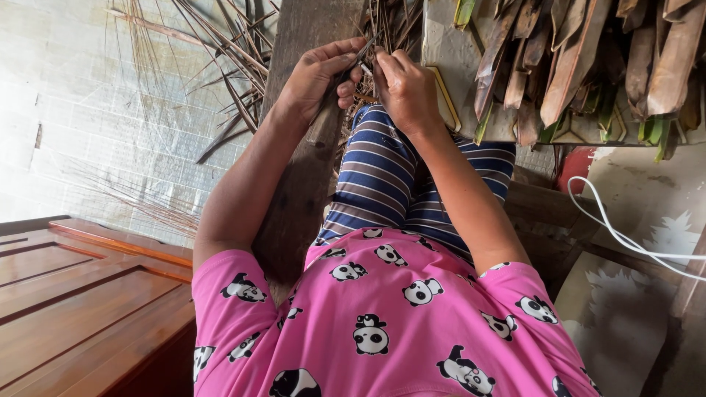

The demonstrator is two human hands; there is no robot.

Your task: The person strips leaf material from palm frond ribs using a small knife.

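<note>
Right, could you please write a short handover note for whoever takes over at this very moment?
Left hand: closed on one end of a thin leaf strip, over a wooden plank.
Right hand: pinching the same strip close beside it, above the lap.
Things: dry and green leaf pieces are heaped on a board at the right. Thin bare ribs are spread at the left.
Done: judging by those bare ribs, some are already stripped.
Left: the strip in hand, and the heap of leaf pieces looks unworked.
</note>
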